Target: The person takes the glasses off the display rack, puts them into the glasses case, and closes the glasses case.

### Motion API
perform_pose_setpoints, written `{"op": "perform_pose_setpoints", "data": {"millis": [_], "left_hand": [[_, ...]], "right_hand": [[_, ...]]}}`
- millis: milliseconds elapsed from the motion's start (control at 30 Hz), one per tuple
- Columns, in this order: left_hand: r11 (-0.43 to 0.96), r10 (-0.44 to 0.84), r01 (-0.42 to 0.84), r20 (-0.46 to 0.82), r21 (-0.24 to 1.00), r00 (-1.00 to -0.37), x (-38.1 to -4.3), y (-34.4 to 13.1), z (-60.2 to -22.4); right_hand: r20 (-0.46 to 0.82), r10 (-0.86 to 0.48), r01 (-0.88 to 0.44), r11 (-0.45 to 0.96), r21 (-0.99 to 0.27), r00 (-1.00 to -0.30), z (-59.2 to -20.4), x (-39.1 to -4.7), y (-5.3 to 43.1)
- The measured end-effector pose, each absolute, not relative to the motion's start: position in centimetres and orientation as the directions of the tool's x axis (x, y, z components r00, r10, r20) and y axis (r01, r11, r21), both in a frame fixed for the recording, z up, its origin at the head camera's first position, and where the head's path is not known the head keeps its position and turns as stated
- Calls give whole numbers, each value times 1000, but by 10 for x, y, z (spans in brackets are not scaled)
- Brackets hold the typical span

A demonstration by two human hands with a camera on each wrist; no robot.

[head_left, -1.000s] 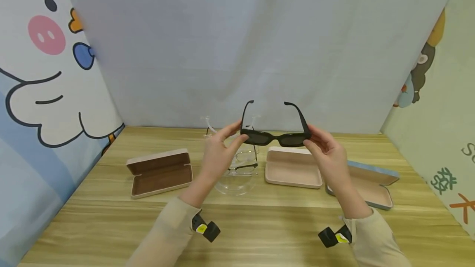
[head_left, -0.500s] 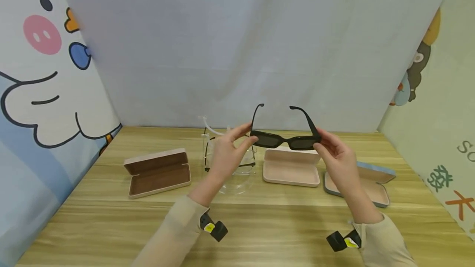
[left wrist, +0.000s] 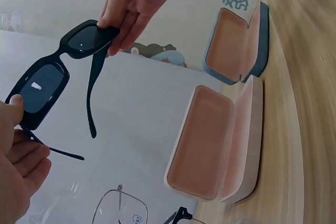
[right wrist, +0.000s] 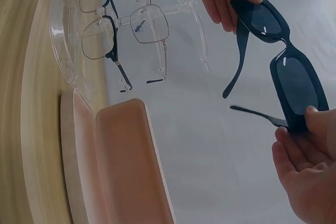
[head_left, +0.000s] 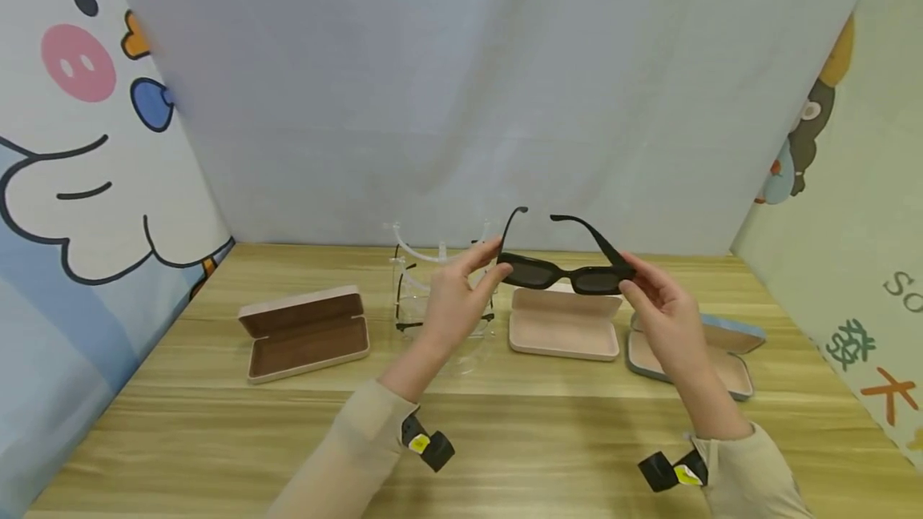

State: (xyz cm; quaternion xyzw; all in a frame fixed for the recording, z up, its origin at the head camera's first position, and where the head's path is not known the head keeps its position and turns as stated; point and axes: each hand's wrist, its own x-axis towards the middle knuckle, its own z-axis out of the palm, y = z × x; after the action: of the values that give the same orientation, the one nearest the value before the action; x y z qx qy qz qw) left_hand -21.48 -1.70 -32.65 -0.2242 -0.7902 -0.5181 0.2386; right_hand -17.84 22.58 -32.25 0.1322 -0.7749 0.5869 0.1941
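Pinching unfolded blk sunglasses point(head_left: 570, 274), L fingers point(head_left: 492, 282) one end, R fingers point(head_left: 639, 299) other, open pink case point(head_left: 562, 333) nearby

Sunglasses point(head_left: 566, 273) shifted right.
The left hand point(head_left: 456, 299) and right hand point(head_left: 669, 317) have carried them farther across the pink case point(head_left: 562, 333); their temple tips appear closer together, and more of the stand point(head_left: 415, 253) shows.

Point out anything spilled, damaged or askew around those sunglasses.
Nothing looks spilled or damaged. The sunglasses tilt slightly between the left hand and right hand, and the blue case sits angled on the table; neither seems odd.
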Motion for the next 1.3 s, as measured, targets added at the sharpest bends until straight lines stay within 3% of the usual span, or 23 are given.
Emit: {"op": "perform_pose_setpoints", "data": {"millis": [467, 700, 1067, 1300], "left_hand": [[362, 135, 582, 577, 728, -806, -214, -8, -330], [317, 204, 613, 579, 724, -789, -208, -4, -335], [294, 220, 621, 581, 727, -784, -210, 3, -343], [192, 230, 626, 585, 756, -778, -208, 13, -348]], "right_hand": [[463, -41, -460, 224, -859, -886, -324, -179, 233], [457, -82, -464, 114, -879, -886, -329, -178, 238], [451, -95, -460, 140, -877, -887, -332, -176, 244], [451, -76, -457, 181, -871, -890, -338, -174, 248]]}}
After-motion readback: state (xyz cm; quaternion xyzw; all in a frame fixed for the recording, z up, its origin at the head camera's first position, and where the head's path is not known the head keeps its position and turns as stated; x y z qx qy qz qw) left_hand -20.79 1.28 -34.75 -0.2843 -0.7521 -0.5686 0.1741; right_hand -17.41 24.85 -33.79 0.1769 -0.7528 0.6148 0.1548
